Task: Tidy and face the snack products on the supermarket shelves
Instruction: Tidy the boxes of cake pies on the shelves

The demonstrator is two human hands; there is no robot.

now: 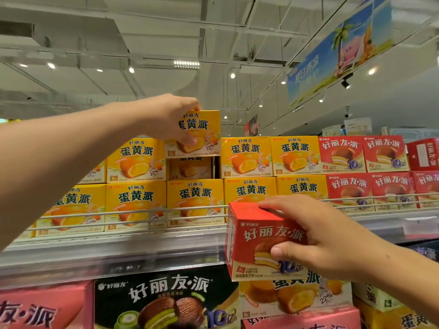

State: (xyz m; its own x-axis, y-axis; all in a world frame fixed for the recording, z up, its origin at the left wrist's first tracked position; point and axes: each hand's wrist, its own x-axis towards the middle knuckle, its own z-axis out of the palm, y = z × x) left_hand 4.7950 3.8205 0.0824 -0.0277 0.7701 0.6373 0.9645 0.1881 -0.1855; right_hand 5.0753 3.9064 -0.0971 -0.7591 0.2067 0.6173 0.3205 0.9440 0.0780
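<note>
- Left hand [171,117], centre frame, grips a small yellow cardboard snack box [197,134] above a gap in the yellow top row.
- Right hand [316,236], lower right, grasps a red cardboard snack box [259,241] off-shelf.
- Other rows look faced; these two remain unplaced.

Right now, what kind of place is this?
Most likely a supermarket aisle. A shelf holds rows of matching yellow boxes and red boxes, faced forward, and a banner hangs from the ceiling.
</note>
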